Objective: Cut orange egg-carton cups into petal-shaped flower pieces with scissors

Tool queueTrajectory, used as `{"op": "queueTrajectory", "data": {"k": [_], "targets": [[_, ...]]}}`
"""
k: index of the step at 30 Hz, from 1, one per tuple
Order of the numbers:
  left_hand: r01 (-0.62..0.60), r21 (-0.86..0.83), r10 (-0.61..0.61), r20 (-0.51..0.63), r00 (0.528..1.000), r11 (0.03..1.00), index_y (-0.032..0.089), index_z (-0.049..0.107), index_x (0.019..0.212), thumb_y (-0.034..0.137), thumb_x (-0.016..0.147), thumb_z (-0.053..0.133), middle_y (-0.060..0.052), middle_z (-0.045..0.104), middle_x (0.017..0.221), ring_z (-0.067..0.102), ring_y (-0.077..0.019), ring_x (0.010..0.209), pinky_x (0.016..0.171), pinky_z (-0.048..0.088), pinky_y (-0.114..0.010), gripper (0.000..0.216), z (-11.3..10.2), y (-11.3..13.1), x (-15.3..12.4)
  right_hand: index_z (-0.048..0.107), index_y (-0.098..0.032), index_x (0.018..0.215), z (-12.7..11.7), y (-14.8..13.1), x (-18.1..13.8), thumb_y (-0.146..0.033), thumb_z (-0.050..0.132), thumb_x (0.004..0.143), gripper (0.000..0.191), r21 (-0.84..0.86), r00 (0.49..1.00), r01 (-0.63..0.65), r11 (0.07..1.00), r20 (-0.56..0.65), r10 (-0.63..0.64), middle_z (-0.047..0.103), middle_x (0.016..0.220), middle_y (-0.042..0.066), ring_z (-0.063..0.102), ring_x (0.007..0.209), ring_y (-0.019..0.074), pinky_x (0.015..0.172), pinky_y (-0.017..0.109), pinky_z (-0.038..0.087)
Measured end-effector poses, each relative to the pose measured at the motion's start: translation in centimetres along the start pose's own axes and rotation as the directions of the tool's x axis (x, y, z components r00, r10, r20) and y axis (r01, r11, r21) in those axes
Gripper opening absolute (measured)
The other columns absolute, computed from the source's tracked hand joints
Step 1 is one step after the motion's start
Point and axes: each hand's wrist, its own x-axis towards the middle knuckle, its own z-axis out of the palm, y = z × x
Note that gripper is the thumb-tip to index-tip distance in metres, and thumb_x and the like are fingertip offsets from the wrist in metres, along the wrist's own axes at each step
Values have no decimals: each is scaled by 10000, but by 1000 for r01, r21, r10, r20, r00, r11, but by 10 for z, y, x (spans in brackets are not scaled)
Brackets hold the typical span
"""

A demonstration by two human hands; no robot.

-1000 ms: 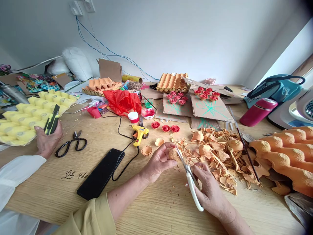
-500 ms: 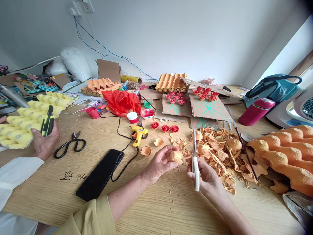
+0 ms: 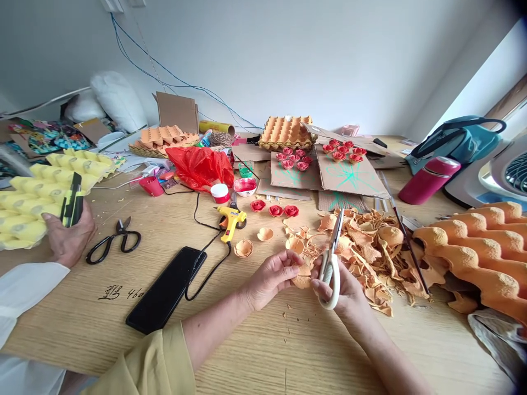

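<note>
Between thumb and fingers, my left hand (image 3: 275,277) pinches an orange egg-carton cup (image 3: 302,278) cut into petals. My right hand (image 3: 343,288) is wrapped round white-handled scissors (image 3: 330,269), whose blades point up and away from me. The right fingertips are close to the cup; I cannot tell if they touch it. Just beyond lie an orange cut cup (image 3: 244,248) and a shallower orange cup (image 3: 265,234). Painted red paper flowers (image 3: 275,210) stand in a row behind them. To the right spreads a heap of orange carton scraps (image 3: 370,258).
A yellow glue gun (image 3: 230,222), a black phone (image 3: 167,288) and black scissors (image 3: 115,241) lie left of my hands. At far left a co-worker's hand (image 3: 69,236) grips a utility knife (image 3: 73,203) by a yellow egg tray (image 3: 28,203). An orange egg tray (image 3: 477,247) stands right.
The cup has turned in my left hand and dropped slightly. In my right hand the scissors have rotated, blades now leaning right. The whole view has shifted a little.
</note>
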Motion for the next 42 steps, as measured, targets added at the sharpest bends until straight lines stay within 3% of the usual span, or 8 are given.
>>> {"op": "queueTrajectory", "data": {"k": [8, 17, 20, 24, 30, 33, 37, 42], "targets": [[58, -173, -55, 22, 998, 983, 190, 618, 973, 249, 720, 829, -13, 665, 923, 658, -135, 841, 738, 478, -245, 335, -3, 1, 2, 554, -259, 1067, 1, -5, 1, -481, 785, 773, 435, -82, 999, 35, 996, -36, -39, 662, 886, 21, 538, 670, 152, 548, 262, 434], [21, -5, -21, 36, 999, 1000, 216, 703, 1052, 211, 711, 794, 17, 633, 835, 599, -130, 808, 775, 450, -285, 353, 4, 8, -3, 542, -236, 1071, 2, -5, -1, -509, 780, 768, 472, -183, 998, 46, 982, -23, -51, 602, 845, 12, 524, 665, 154, 570, 268, 437], [-40, 61, 42, -36, 998, 997, 190, 717, 984, 215, 713, 785, 34, 593, 786, 536, -93, 746, 739, 405, -258, 280, 0, 9, -2, 575, -222, 990, -2, -8, -2, -537, 725, 818, 389, -255, 997, 61, 965, -35, -72, 592, 804, 4, 506, 649, 143, 557, 256, 410], [-74, 39, 78, -108, 991, 997, 174, 700, 919, 265, 649, 855, 15, 596, 788, 505, -89, 711, 700, 396, -235, 324, -8, 9, 4, 562, -206, 806, -8, -16, -4, -664, 581, 871, 463, -231, 990, -47, 972, 115, 76, 548, 593, -20, 440, 510, 121, 491, 251, 348], [-62, -55, 62, 8, 998, 997, 217, 678, 1186, 283, 680, 834, -44, 665, 977, 589, -155, 861, 837, 430, -302, 534, -9, 10, 4, 603, -193, 853, -15, -13, -9, -696, 510, 892, 513, -19, 900, -255, 967, 362, 244, 518, 476, -25, 387, 393, 107, 420, 239, 264], [-63, -47, 64, 17, 998, 997, 208, 705, 1149, 302, 684, 833, -49, 669, 968, 589, -162, 865, 853, 422, -313, 492, -7, 10, 1, 615, -189, 840, -15, -12, -10, -697, 512, 889, 521, 12, 889, -286, 958, 376, 261, 520, 469, -18, 392, 388, 108, 416, 237, 263], [-36, 27, 35, 20, 999, 999, 174, 733, 1110, 328, 658, 858, 0, 607, 769, 521, -120, 738, 768, 398, -272, 493, -4, 11, -1, 620, -196, 839, -14, -13, -9, -708, 512, 881, 525, -1, 901, -261, 965, 359, 244, 521, 471, -19, 402, 397, 114, 424, 240, 280], [-102, 158, 116, -86, 989, 982, 151, 722, 846, 337, 619, 892, -10, 638, 770, 514, -114, 714, 724, 390, -257, 339, -1, 9, 2, 590, -212, 854, -13, -15, -5, -747, 474, 872, 548, -111, 954, -151, 982, 243, 174, 523, 511, -17, 435, 438, 138, 445, 265, 324]]}}
